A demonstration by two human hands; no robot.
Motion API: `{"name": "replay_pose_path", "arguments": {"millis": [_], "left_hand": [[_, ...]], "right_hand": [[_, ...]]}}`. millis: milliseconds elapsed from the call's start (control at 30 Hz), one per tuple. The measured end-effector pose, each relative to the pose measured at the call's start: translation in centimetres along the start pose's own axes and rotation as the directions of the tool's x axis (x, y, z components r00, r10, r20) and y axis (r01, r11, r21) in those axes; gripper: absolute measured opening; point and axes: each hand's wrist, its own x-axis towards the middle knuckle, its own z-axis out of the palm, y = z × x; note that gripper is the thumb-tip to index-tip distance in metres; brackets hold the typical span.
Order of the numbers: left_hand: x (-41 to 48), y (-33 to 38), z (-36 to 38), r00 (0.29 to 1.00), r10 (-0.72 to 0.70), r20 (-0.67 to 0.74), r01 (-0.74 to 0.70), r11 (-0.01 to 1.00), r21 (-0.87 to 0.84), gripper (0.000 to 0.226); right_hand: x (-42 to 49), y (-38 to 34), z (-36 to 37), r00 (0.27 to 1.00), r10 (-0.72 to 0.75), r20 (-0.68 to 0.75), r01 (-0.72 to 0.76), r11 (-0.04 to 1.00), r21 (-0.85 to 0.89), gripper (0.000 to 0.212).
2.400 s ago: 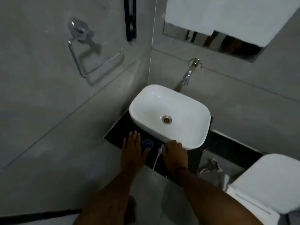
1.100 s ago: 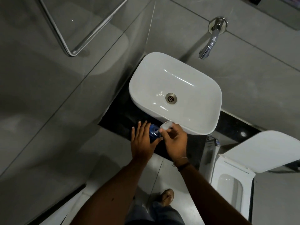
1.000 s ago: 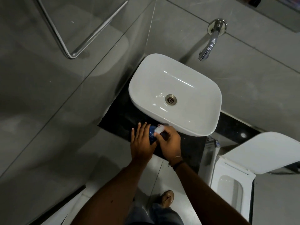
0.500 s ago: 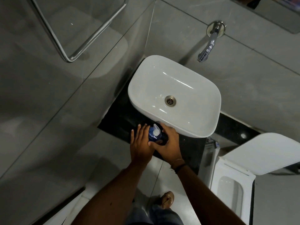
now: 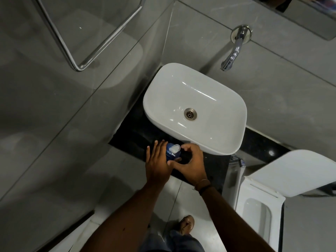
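from the head view we look down on our two hands at the front edge of the black counter, just in front of the white basin. the blue bottle stands upright on that counter between our hands, its white pump top facing up at us. our left hand lies against the bottle's left side with the fingers straight and close together, touching it rather than wrapping it. our right hand curls round the bottle from the right: the thumb reaches in below it and the forefinger arches to the pump top, so this hand grips the bottle. a dark band sits on the right wrist. the basin's drain shows in its bowl, and the chrome tap juts from the grey wall above it. a towel ring hangs on the left wall. the toilet stands to our right with its lid raised, and a sandalled foot shows on the floor below.
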Motion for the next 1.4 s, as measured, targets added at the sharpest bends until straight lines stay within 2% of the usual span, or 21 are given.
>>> {"name": "replay_pose_path", "arguments": {"millis": [33, 67, 133, 167, 233, 267, 333, 367, 400, 467, 533, 633, 733, 900, 967, 1033, 1067, 1133, 1233, 1300, 1400], "left_hand": [[-0.1, 0.0, 0.0, 1.0, 0.003, 0.009, -0.003, 1.0, 0.009, 0.071], [-0.1, -0.1, 0.0, 1.0, 0.007, 0.01, -0.007, 1.0, 0.013, 0.072], [-0.1, -0.1, 0.0, 1.0, 0.011, -0.009, -0.011, 1.0, -0.005, 0.064], [0.0, 0.0, 0.0, 1.0, 0.006, -0.008, -0.006, 1.0, -0.019, 0.063], [0.1, 0.0, -0.1, 1.0, -0.001, 0.009, 0.001, 1.0, -0.028, 0.065], [0.0, 0.1, -0.2, 1.0, 0.0, 0.013, 0.0, 1.0, -0.02, 0.066], [-0.1, 0.1, -0.2, 1.0, 0.005, 0.014, -0.004, 1.0, -0.012, 0.063], [-0.1, 0.1, -0.3, 1.0, 0.003, 0.017, -0.002, 1.0, -0.016, 0.062], [0.0, 0.2, -0.3, 1.0, -0.002, 0.025, 0.002, 1.0, -0.024, 0.064], [0.1, 0.1, -0.4, 0.999, -0.005, 0.045, 0.007, 0.999, -0.038, 0.069], [0.1, 0.1, -0.4, 0.999, -0.002, 0.048, 0.003, 0.999, -0.037, 0.071], [0.0, 0.1, -0.2, 1.0, 0.01, 0.026, -0.011, 1.0, 0.006, 0.065], [-0.1, 0.1, 0.0, 1.0, 0.024, 0.008, -0.025, 0.997, 0.071, 0.058], [0.1, 0.1, -0.1, 0.999, 0.05, -0.004, -0.049, 0.993, 0.105, 0.053], [0.1, 0.1, -0.2, 0.998, 0.061, 0.008, -0.062, 0.992, 0.114, 0.052], [0.0, 0.1, -0.2, 0.998, 0.053, 0.026, -0.056, 0.992, 0.116, 0.053], [0.0, 0.1, -0.1, 0.999, 0.036, 0.041, -0.04, 0.993, 0.115, 0.055], [0.0, 0.1, -0.2, 0.998, 0.001, 0.067, -0.007, 0.996, 0.092, 0.062], [0.1, 0.0, -0.5, 0.998, -0.019, 0.056, 0.018, 1.0, 0.013, 0.074], [0.1, 0.1, -0.6, 0.997, -0.028, 0.075, 0.028, 1.0, -0.002, 0.079], [0.1, 0.3, -0.8, 0.994, -0.041, 0.1, 0.042, 0.999, -0.002, 0.083]], "right_hand": [[0.0, 0.0, -0.1, 0.997, -0.013, 0.077, 0.014, 1.0, -0.019, 0.075], [0.1, 0.2, -0.1, 0.993, -0.028, 0.115, 0.031, 0.999, -0.023, 0.076], [0.5, 0.1, -0.1, 0.999, -0.026, 0.035, 0.026, 1.0, -0.006, 0.045], [0.8, 0.2, -0.3, 1.0, -0.011, -0.029, 0.011, 1.0, -0.005, 0.037], [1.0, 0.3, -0.6, 0.999, 0.02, -0.042, -0.02, 1.0, 0.0, 0.04], [1.1, 0.4, -0.7, 1.0, 0.007, 0.009, -0.007, 1.0, 0.003, 0.042], [1.2, 0.4, -0.7, 0.986, -0.034, 0.164, 0.035, 0.999, 0.002, 0.068], [1.4, 0.0, -0.6, 0.978, -0.035, 0.208, 0.037, 0.999, -0.005, 0.073], [1.7, -0.3, -0.4, 0.975, -0.034, 0.221, 0.037, 0.999, -0.009, 0.068], [1.9, -0.9, 0.2, 0.988, -0.032, 0.152, 0.036, 0.999, -0.029, 0.044], [1.6, -1.6, 0.7, 0.998, 0.039, 0.051, -0.038, 0.999, -0.028, 0.03], [0.9, -2.2, 2.1, 0.982, 0.166, -0.09, -0.165, 0.986, 0.02, 0.028], [0.6, -2.5, 3.7, 0.957, 0.214, -0.194, -0.212, 0.977, 0.035, 0.024], [0.6, -2.8, 4.7, 0.924, 0.302, -0.232, -0.285, 0.953, 0.107, 0.029], [0.1, -2.8, 4.2, 0.935, 0.272, -0.225, -0.259, 0.962, 0.089, 0.041], [-0.6, -2.8, 3.4, 0.959, 0.192, -0.209, -0.19, 0.981, 0.027, 0.063], [-0.8, -2.8, 3.0, 0.973, 0.139, -0.184, -0.142, 0.99, -0.002, 0.067], [-0.9, -3.0, 2.0, 0.994, 0.036, -0.105, -0.044, 0.996, -0.076, 0.061], [0.0, -3.7, 0.4, 0.998, -0.061, 0.022, 0.065, 0.966, -0.25, 0.036], [0.9, -4.2, -0.7, 0.987, -0.11, 0.118, 0.144, 0.93, -0.338, 0.025], [2.1, -4.9, -2.3, 0.939, -0.178, 0.294, 0.294, 0.858, -0.42, 0.023]]}}
